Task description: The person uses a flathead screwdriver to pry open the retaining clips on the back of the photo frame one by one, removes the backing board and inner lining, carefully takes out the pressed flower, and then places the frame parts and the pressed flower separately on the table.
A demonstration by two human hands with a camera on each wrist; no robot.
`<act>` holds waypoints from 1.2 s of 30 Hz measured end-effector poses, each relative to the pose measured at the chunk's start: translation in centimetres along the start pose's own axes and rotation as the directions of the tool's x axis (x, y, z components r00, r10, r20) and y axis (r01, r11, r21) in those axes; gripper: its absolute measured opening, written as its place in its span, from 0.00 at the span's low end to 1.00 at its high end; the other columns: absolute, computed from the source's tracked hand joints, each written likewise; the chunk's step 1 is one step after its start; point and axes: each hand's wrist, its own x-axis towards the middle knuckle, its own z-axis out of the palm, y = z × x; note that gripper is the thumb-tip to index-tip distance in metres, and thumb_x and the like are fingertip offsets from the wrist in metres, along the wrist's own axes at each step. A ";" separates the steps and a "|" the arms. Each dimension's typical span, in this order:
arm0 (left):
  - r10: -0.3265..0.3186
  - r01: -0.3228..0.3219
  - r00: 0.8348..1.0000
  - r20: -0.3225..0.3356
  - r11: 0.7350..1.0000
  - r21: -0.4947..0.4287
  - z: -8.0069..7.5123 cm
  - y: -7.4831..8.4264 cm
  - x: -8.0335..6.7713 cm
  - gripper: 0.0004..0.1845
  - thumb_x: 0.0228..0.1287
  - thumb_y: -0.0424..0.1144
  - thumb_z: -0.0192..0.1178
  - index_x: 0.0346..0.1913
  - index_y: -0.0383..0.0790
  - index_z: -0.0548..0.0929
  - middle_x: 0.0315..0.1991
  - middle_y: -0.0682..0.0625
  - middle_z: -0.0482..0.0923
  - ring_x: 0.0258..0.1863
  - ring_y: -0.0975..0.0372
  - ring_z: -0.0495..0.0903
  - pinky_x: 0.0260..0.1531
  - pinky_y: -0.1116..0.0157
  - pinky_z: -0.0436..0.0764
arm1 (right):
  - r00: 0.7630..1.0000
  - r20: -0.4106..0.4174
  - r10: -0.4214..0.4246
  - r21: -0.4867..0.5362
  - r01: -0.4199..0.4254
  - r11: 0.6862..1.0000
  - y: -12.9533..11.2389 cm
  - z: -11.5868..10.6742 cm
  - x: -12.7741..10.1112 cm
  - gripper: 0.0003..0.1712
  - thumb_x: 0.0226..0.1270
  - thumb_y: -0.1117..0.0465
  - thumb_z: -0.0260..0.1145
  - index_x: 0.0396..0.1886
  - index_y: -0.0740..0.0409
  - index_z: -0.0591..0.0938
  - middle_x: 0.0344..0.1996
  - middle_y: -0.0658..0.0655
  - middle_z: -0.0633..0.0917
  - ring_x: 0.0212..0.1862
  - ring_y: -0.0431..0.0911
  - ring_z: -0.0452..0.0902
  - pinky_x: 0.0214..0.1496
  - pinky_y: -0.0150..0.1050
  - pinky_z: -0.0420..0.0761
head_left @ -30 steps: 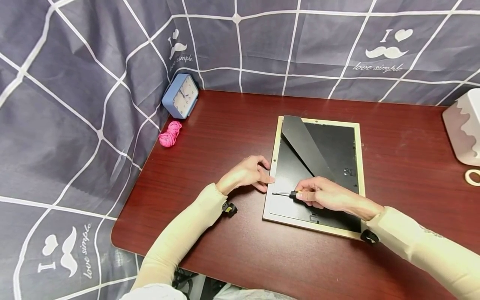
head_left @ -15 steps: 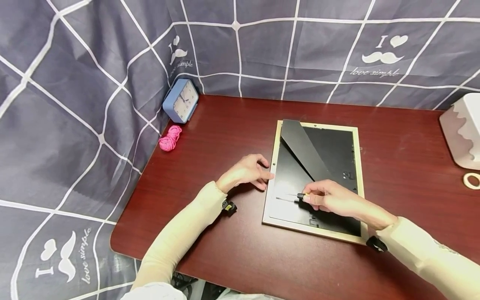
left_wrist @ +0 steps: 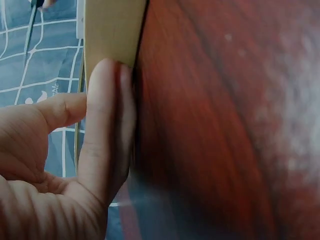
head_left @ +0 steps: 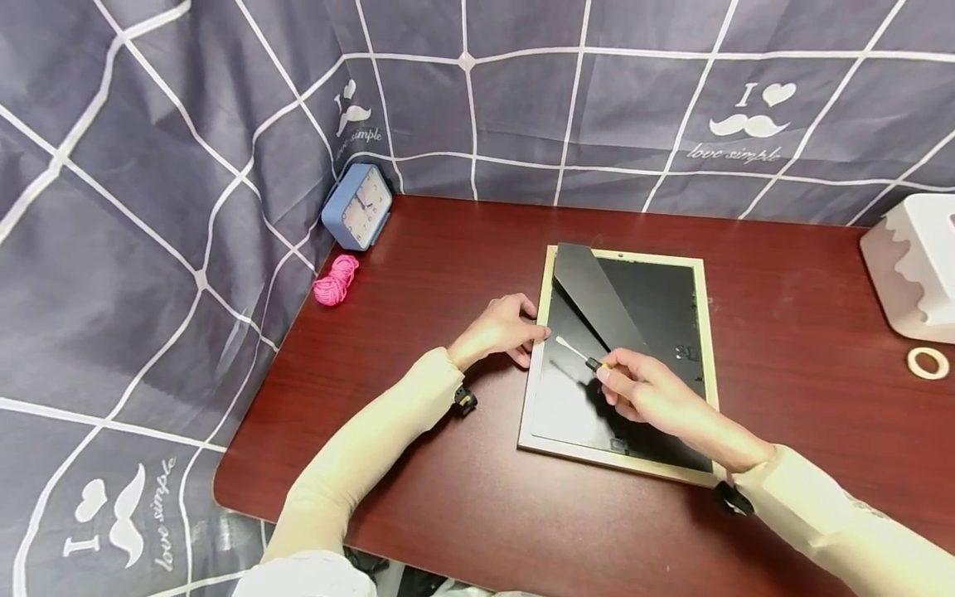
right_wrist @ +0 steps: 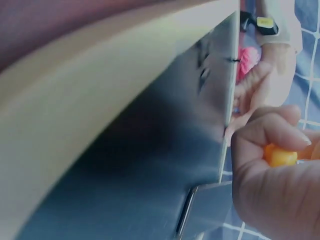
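A picture frame (head_left: 700, 332) lies face down on the dark red table, its black backing (head_left: 664, 307) up and the stand leg (head_left: 593, 298) folded across it. My left hand (head_left: 500, 327) rests at the frame's left edge, fingers straight against the pale wooden rim (left_wrist: 110, 30). My right hand (head_left: 642, 390) hovers over the backing and pinches a small screwdriver (head_left: 578, 355) with an orange handle (right_wrist: 280, 156). Its shaft points up and left toward the left hand's fingers (left_wrist: 100, 135).
A blue alarm clock (head_left: 356, 207) and a pink bundle of cord (head_left: 336, 280) sit at the table's back left. A white box (head_left: 913, 265) and a tape ring (head_left: 928, 362) stand at the right. Grey checked cloth walls the back and left.
The right hand lifted the screwdriver from the lower left of the backing and swung its tip up toward the left hand. The left hand stayed at the frame's edge.
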 end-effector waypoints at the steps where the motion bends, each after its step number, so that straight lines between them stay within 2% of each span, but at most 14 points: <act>1: -0.006 0.006 1.000 0.000 1.000 -0.012 0.1 -0.1 0.0 0.23 0.72 0.35 0.72 0.61 0.30 0.75 0.31 0.41 0.85 0.15 0.58 0.88 0.27 0.58 0.95 | 1.000 -0.017 0.020 0.026 -0.020 0.999 -0.1 0.3 0.1 0.13 0.88 0.61 0.57 0.52 0.71 0.74 0.30 0.53 0.76 0.26 0.39 0.68 0.24 0.29 0.69; 3: -0.025 0.025 1.000 0.000 0.999 -0.035 0.4 -0.3 -0.2 0.24 0.71 0.34 0.72 0.62 0.31 0.73 0.29 0.41 0.84 0.14 0.58 0.88 0.28 0.57 0.96 | 0.997 -0.040 0.059 0.074 -0.056 0.996 -0.4 0.8 0.4 0.14 0.88 0.60 0.56 0.53 0.70 0.72 0.31 0.53 0.76 0.28 0.40 0.71 0.27 0.28 0.72; 5: -0.048 0.048 0.999 0.000 0.998 -0.040 0.8 -0.5 -0.6 0.28 0.71 0.35 0.72 0.66 0.32 0.71 0.27 0.42 0.85 0.15 0.57 0.88 0.33 0.57 0.97 | 0.995 -0.053 0.082 0.108 -0.076 0.991 -0.5 1.3 0.7 0.13 0.88 0.59 0.55 0.53 0.69 0.71 0.32 0.52 0.76 0.30 0.40 0.72 0.29 0.29 0.74; 7: -0.070 0.070 0.998 0.001 0.996 -0.052 1.3 -0.7 -0.9 0.32 0.70 0.35 0.72 0.70 0.32 0.68 0.26 0.42 0.85 0.16 0.56 0.89 0.39 0.59 0.97 | 0.993 -0.066 0.095 0.111 -0.087 0.990 -0.4 1.7 0.9 0.12 0.88 0.60 0.55 0.53 0.67 0.71 0.32 0.51 0.76 0.30 0.40 0.72 0.29 0.30 0.75; 10: -0.094 0.094 0.996 -0.003 0.995 -0.045 2.3 -0.7 -1.4 0.36 0.69 0.36 0.71 0.74 0.34 0.65 0.25 0.44 0.87 0.17 0.56 0.91 0.48 0.66 0.95 | 0.990 -0.084 0.115 0.092 -0.108 0.990 -0.2 2.0 1.3 0.10 0.88 0.60 0.56 0.53 0.65 0.70 0.32 0.50 0.76 0.29 0.40 0.73 0.28 0.31 0.74; 14: -0.122 0.121 0.993 0.000 0.983 -0.141 3.8 -0.7 -2.0 0.38 0.67 0.32 0.70 0.75 0.33 0.62 0.22 0.45 0.84 0.14 0.57 0.88 0.38 0.60 0.97 | 0.984 -0.104 0.147 0.050 -0.143 0.988 0.0 2.2 1.8 0.11 0.87 0.61 0.56 0.54 0.65 0.69 0.33 0.52 0.77 0.29 0.42 0.74 0.28 0.32 0.75; 16: -0.130 0.128 0.992 0.007 0.968 -0.217 4.6 -0.7 -2.3 0.39 0.67 0.28 0.68 0.75 0.33 0.60 0.20 0.45 0.81 0.11 0.57 0.86 0.30 0.57 0.96 | 0.982 -0.118 0.151 0.017 -0.150 0.989 0.1 2.3 1.8 0.11 0.88 0.61 0.56 0.55 0.66 0.69 0.33 0.53 0.78 0.28 0.42 0.75 0.27 0.32 0.77; 18: -0.129 0.126 0.992 0.008 0.950 -0.286 5.4 -0.7 -2.7 0.40 0.65 0.26 0.67 0.75 0.33 0.56 0.18 0.44 0.78 0.10 0.57 0.84 0.25 0.57 0.95 | 0.979 -0.137 0.148 -0.020 -0.152 0.988 0.1 2.3 2.0 0.11 0.87 0.62 0.55 0.54 0.67 0.69 0.32 0.53 0.78 0.27 0.43 0.75 0.26 0.33 0.77; 23: -0.104 0.089 0.995 -0.010 0.895 -0.436 7.5 -0.7 -3.8 0.44 0.63 0.21 0.62 0.76 0.37 0.49 0.17 0.44 0.76 0.10 0.58 0.82 0.25 0.57 0.95 | 0.972 -0.210 0.106 -0.161 -0.141 0.977 -0.2 2.3 2.6 0.11 0.86 0.62 0.57 0.53 0.68 0.73 0.31 0.55 0.80 0.25 0.42 0.77 0.25 0.32 0.79; 27: -0.094 0.073 0.995 -0.013 0.844 -0.531 8.6 -0.8 -4.4 0.48 0.66 0.22 0.64 0.79 0.39 0.45 0.17 0.43 0.78 0.10 0.57 0.83 0.26 0.56 0.95 | 0.964 -0.264 0.021 -0.329 -0.110 0.938 0.6 2.0 3.5 0.12 0.85 0.60 0.59 0.51 0.68 0.77 0.31 0.58 0.84 0.27 0.43 0.80 0.28 0.34 0.80; 29: -0.100 0.071 0.995 -0.023 0.831 -0.552 8.4 -0.7 -4.4 0.49 0.68 0.23 0.64 0.81 0.40 0.43 0.17 0.42 0.80 0.10 0.56 0.84 0.26 0.55 0.95 | 0.960 -0.279 -0.021 -0.411 -0.100 0.906 1.5 2.0 4.2 0.13 0.85 0.58 0.58 0.51 0.66 0.78 0.33 0.59 0.86 0.31 0.46 0.82 0.32 0.35 0.80; 31: -0.113 0.065 0.992 -0.056 0.837 -0.543 7.4 -0.4 -4.0 0.48 0.70 0.24 0.65 0.82 0.40 0.44 0.19 0.42 0.81 0.11 0.55 0.85 0.26 0.55 0.95 | 0.955 -0.293 -0.055 -0.471 -0.094 0.877 2.7 1.9 4.9 0.13 0.85 0.57 0.58 0.51 0.64 0.78 0.34 0.59 0.86 0.35 0.49 0.82 0.35 0.37 0.80; 34: -0.126 0.047 0.983 -0.135 0.879 -0.475 4.7 0.2 -2.7 0.46 0.74 0.27 0.66 0.84 0.43 0.48 0.24 0.40 0.85 0.14 0.55 0.87 0.27 0.54 0.96 | 0.952 -0.297 -0.077 -0.514 -0.091 0.853 3.6 1.9 5.7 0.14 0.86 0.55 0.57 0.52 0.63 0.77 0.37 0.60 0.86 0.39 0.52 0.82 0.39 0.39 0.81; 36: -0.107 0.027 0.980 -0.167 0.907 -0.419 2.7 0.6 -1.6 0.45 0.75 0.29 0.67 0.85 0.45 0.52 0.28 0.39 0.86 0.16 0.55 0.88 0.29 0.54 0.96 | 0.953 -0.294 -0.071 -0.511 -0.094 0.854 3.3 2.0 5.7 0.14 0.86 0.55 0.56 0.51 0.63 0.76 0.35 0.60 0.85 0.38 0.52 0.82 0.38 0.40 0.81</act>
